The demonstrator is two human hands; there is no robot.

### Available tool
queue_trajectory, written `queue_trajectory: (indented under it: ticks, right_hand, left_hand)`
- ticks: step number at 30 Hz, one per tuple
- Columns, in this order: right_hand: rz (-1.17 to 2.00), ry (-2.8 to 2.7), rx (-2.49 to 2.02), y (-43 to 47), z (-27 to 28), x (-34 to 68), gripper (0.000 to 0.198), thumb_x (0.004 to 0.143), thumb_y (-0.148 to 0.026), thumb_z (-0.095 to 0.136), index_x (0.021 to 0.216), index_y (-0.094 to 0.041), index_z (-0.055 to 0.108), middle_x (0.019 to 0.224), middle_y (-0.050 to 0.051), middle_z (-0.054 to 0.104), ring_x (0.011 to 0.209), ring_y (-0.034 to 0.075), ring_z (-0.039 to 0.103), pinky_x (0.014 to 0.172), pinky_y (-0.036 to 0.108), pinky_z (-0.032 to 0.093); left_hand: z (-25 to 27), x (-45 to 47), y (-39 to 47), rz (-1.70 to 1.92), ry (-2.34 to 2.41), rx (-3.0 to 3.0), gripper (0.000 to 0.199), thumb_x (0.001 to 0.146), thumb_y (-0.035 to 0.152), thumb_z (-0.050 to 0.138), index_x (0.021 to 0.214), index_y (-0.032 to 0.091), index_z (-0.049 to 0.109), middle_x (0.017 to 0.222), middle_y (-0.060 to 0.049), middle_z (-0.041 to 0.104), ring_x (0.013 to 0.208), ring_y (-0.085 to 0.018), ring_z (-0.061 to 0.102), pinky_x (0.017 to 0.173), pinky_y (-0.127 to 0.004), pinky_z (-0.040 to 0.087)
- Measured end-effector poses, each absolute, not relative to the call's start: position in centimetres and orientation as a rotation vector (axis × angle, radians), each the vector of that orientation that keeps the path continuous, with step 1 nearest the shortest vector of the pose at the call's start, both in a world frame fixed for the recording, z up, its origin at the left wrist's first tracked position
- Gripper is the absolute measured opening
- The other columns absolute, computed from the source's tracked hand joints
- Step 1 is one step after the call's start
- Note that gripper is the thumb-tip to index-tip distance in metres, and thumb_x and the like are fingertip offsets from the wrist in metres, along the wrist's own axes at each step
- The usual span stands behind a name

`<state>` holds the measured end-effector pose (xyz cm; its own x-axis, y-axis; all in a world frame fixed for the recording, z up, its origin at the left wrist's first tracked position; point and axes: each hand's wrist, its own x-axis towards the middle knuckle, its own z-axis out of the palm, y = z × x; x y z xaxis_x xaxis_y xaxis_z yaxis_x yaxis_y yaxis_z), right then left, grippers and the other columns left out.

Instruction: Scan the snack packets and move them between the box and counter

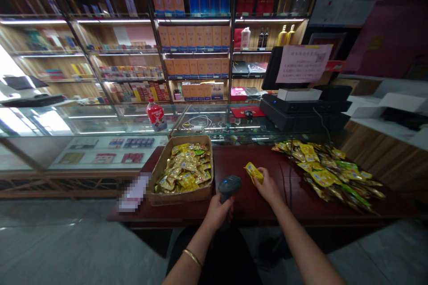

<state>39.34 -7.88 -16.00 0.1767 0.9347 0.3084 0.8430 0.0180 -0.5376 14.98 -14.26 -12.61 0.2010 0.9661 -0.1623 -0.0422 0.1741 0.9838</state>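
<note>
My left hand (219,211) is wrapped round the handle of a dark barcode scanner (230,183), whose head shows a small blue light. To its right, my right hand (267,186) grips a small yellow snack packet (253,172) by its near end, above the dark red table (239,156). Scanner and packet are apart, with the scanner's head turned toward the packet's side. Left of the scanner stands an open cardboard box (182,198) filled with gold and yellow packets (187,164). A loose pile of similar packets (326,171) lies on the table's right side.
Behind the table runs a glass display counter (133,120) bearing a red-labelled bottle (156,115), a white cable (197,122), a mouse (248,114) and a monitor (272,69) with paper taped on. A dark cable (290,173) hangs across the table beside my right arm.
</note>
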Motion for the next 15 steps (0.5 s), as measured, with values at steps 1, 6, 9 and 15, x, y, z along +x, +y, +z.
queue_trajectory:
  ticks: [1,6,9,15]
  right_hand:
    - [0.195,-1.673,-1.822,-7.97,-15.98,39.27,0.036,0.093,-0.034,0.051,0.127,-0.022,0.048,0.103,0.009,0.076,0.083,0.024,0.075,0.068,0.029,0.052]
    - [0.209,-1.673,-1.767,-8.22,-15.74,39.05,0.033,0.091,-0.033,0.052,0.123,-0.024,0.049,0.107,0.009,0.076,0.086,0.025,0.075,0.07,0.029,0.052]
    - [0.215,-1.668,-1.748,-8.25,-15.67,39.06,0.034,0.09,-0.034,0.052,0.122,-0.024,0.05,0.106,0.008,0.076,0.086,0.026,0.075,0.071,0.03,0.052]
    - [0.249,-1.627,-1.731,-8.16,-15.7,38.88,0.034,0.087,-0.035,0.053,0.119,-0.025,0.053,0.11,0.008,0.075,0.094,0.027,0.074,0.075,0.031,0.053]
  left_hand:
    - [-12.55,14.9,-14.35,0.97,1.096,1.128,0.053,0.068,0.067,0.072,0.074,0.018,0.053,0.052,0.002,0.056,0.038,-0.011,0.051,0.033,-0.021,0.039]
    - [-12.32,14.67,-14.56,0.983,1.066,1.11,0.052,0.069,0.067,0.072,0.075,0.017,0.056,0.052,0.002,0.056,0.038,-0.011,0.051,0.034,-0.021,0.04]
    - [-12.25,14.73,-14.52,0.996,1.07,1.107,0.051,0.069,0.065,0.071,0.076,0.017,0.056,0.051,0.002,0.056,0.038,-0.011,0.051,0.034,-0.021,0.04]
    - [-11.89,14.79,-14.71,0.999,1.085,1.124,0.043,0.073,0.059,0.068,0.073,0.018,0.056,0.048,0.003,0.053,0.034,-0.01,0.047,0.034,-0.021,0.039]
